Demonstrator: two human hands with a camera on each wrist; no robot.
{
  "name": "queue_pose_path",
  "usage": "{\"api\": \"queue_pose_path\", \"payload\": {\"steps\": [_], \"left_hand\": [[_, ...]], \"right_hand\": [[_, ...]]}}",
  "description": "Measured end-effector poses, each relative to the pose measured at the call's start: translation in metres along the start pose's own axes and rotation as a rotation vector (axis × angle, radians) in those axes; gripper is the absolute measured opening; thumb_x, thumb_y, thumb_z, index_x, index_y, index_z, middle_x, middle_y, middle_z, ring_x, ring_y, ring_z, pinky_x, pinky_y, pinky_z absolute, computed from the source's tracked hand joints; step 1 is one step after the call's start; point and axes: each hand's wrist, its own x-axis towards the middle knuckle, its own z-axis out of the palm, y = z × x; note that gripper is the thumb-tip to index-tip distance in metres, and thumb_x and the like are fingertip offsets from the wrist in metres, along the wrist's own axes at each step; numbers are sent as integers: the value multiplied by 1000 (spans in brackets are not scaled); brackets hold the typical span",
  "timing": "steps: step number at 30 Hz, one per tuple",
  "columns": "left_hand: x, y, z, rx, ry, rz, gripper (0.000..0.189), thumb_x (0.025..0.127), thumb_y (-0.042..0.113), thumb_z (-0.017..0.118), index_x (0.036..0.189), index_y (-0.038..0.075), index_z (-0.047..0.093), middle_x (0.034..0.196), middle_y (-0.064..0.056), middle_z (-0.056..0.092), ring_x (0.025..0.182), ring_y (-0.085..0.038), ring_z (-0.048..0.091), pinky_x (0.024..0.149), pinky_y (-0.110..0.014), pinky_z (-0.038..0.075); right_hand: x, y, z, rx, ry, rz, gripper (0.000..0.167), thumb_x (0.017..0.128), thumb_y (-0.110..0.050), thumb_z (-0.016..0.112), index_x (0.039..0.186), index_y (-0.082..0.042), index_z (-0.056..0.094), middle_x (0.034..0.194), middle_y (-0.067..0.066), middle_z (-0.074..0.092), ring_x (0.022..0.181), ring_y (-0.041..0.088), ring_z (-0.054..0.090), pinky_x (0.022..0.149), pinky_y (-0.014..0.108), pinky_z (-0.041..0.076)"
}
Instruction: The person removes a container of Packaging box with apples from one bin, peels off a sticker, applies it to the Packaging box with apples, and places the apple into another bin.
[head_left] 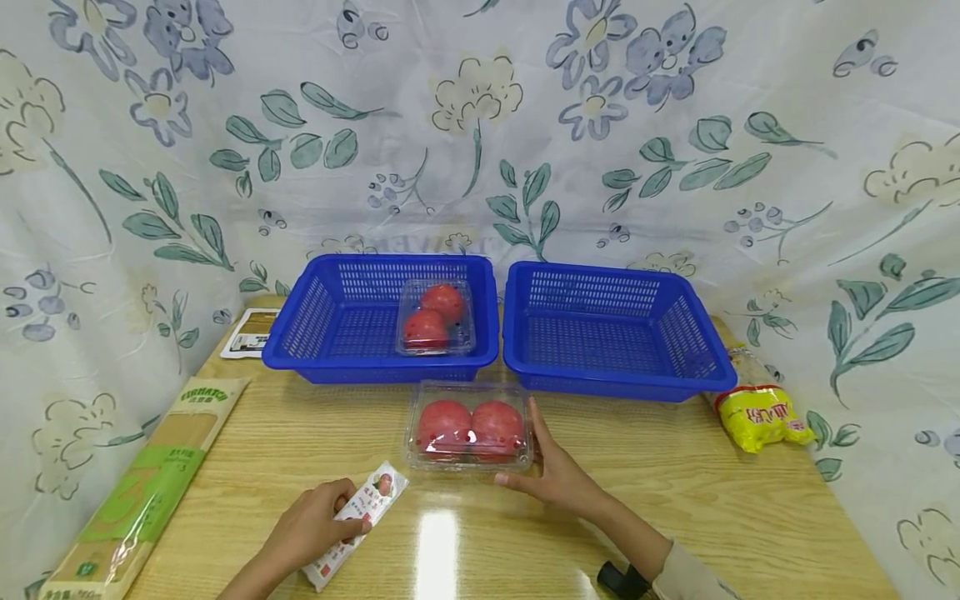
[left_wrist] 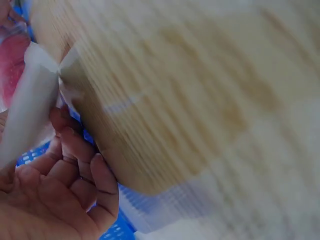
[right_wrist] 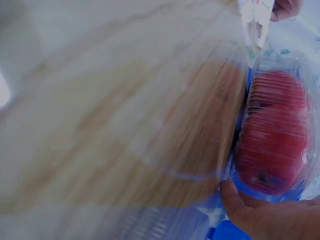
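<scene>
In the head view my left hand (head_left: 311, 521) grips a narrow white packet (head_left: 378, 490) printed with a red fruit, thumb across its front. The left wrist view shows the packet's pale, blurred back (left_wrist: 35, 95) beside the curled fingers. On the table, a clear plastic box (head_left: 468, 387) holds two red, tomato-like fruits (head_left: 444, 427). My right hand (head_left: 558, 475) is at the box's right end, thumb and fingers spread, fingertips at its side. In the right wrist view, the thumb (right_wrist: 232, 200) lies close to the box's lower edge; whether it touches is unclear.
Behind stand two blue baskets; the left basket (head_left: 375, 367) contains another clear box (head_left: 405, 292) of red fruit, and the right basket (head_left: 615, 379) stands beside it. A long noodle pack (head_left: 153, 475) and a flat packet (head_left: 243, 342) lie left, a yellow bag (head_left: 761, 412) right.
</scene>
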Motion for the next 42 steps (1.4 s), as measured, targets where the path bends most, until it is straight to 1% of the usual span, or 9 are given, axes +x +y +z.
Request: {"api": "queue_pose_path", "payload": {"steps": [3,7,16,23,29,33,36,39,42], "left_hand": [[0,-5,-3,-66,-43,48,25,82,19,80,77,8,58,63,1,59,50,-11,56,44,-22,45],[-1,-7,-10,-178,-93,77,24,84,18,78,77,6,59,64,0,63,50,-8,55,44,-22,46],[-9,11,-25,-345,-154,90,24,88,18,75,87,-2,61,69,-4,65,52,-7,57,46,-23,50],[-14,29,-30,-404,-173,106,26,90,19,74,92,-5,61,71,-6,64,53,-7,58,46,-23,51],[-16,45,-30,-427,-169,112,26,90,19,73,94,-4,62,71,-5,63,53,-7,58,46,-23,50],[-18,56,-27,-440,-146,140,27,89,18,74,92,-6,61,70,-4,62,54,-6,58,46,-23,51],[-18,63,-24,-454,-134,155,27,88,17,75,91,-7,61,69,-4,62,54,-6,58,47,-24,51],[-15,71,-20,-476,-126,169,27,89,17,75,91,-7,61,69,-3,61,55,-6,58,47,-24,51],[-12,79,-15,-499,-120,185,27,89,16,74,92,-8,61,69,-3,61,55,-7,58,47,-24,51]], "right_hand": [[0,0,-1,19,35,-30,117,86,-29,78,159,-13,-11,160,31,16,145,47,27,113,55,33],[0,-3,-4,-21,116,-81,114,85,-27,80,160,-13,-6,160,29,20,145,45,28,112,57,34],[-1,-19,-10,-113,347,-149,106,83,-30,81,161,-21,9,160,20,28,145,40,32,110,60,35],[-2,-26,-8,-139,407,-204,98,84,-26,81,160,-19,20,159,15,33,144,36,36,107,59,40],[-6,-31,2,-202,438,-352,97,79,-17,85,158,-17,29,149,10,46,134,35,46,101,49,47],[-9,-38,12,-225,423,-442,96,77,-13,86,156,-17,32,125,12,59,115,30,56,93,39,51],[-12,-45,19,-210,358,-514,91,78,-12,84,155,-14,36,104,10,62,98,24,60,87,37,53],[-16,-50,28,-223,248,-571,84,81,-16,82,153,-14,38,106,6,65,96,19,62,87,36,54],[-18,-55,36,-276,108,-611,82,85,-25,80,154,-17,37,122,2,65,107,16,63,94,37,52]]}}
